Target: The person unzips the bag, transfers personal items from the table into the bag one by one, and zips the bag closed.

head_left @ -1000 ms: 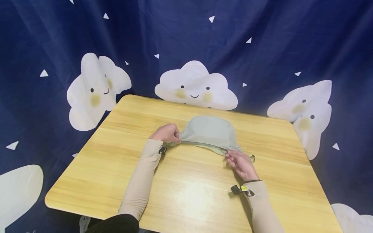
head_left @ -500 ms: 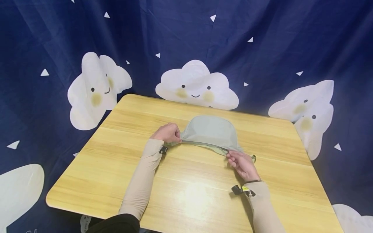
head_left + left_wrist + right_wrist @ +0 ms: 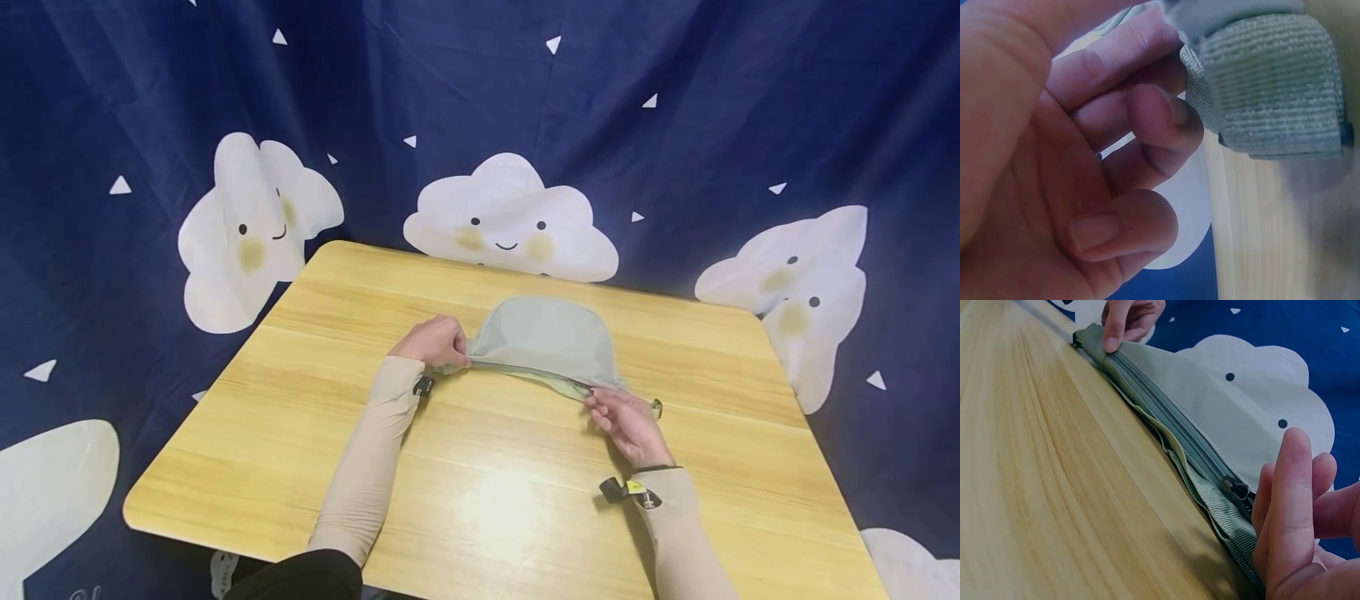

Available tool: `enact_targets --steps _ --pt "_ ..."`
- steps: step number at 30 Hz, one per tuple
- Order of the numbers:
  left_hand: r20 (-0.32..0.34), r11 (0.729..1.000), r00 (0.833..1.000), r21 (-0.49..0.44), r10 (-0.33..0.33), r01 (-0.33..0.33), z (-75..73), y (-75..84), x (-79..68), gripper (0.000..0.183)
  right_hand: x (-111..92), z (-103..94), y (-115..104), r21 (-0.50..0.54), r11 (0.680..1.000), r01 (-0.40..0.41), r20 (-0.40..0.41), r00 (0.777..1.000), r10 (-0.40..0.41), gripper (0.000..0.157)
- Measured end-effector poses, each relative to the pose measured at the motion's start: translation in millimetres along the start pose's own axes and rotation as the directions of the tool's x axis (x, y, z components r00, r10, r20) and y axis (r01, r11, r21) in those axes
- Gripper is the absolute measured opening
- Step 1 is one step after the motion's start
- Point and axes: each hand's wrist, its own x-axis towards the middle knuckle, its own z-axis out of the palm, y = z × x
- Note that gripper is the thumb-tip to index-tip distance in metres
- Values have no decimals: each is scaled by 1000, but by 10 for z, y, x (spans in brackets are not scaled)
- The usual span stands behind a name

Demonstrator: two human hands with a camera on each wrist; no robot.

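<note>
looking down from the head view, my left hand (image 3: pixel 435 342) pinches the left end of the grey-green pouch (image 3: pixel 543 337) lying mid-table (image 3: pixel 300 467), while my right hand (image 3: pixel 626 425) has its fingers at the zipper's right end.

left wrist view: my fingers (image 3: pixel 1147 125) curl beside a woven strap (image 3: pixel 1272 87); the actual pinch is cut off.

right wrist view: my fingers (image 3: pixel 1288 506) sit against the pouch edge by the zipper pull (image 3: pixel 1235 486); i cannot tell whether they clamp it.
</note>
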Motion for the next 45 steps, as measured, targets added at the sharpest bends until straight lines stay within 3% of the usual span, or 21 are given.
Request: enact_targets --steps 10,22,33,40,45 --pt "10 1000 1000 3 -16 16 -38 -18 24 20 -25 -70 -40 14 1000 23 10 1000 -23 18" --pt "11 1000 1000 -16 -22 23 58 -17 30 21 -64 -128 -68 -11 1000 8 6 1000 -8 20" --pt "8 999 1000 -20 -27 27 17 -33 37 18 -62 -144 -118 5 1000 9 13 1000 -9 19" --pt "12 999 1000 -34 9 -9 26 -17 45 16 -112 -199 -148 3 1000 3 -33 999 -3 21" --pt "12 1000 1000 -30 -4 4 17 -52 47 19 -128 -214 -149 16 1000 8 -41 999 -7 20"
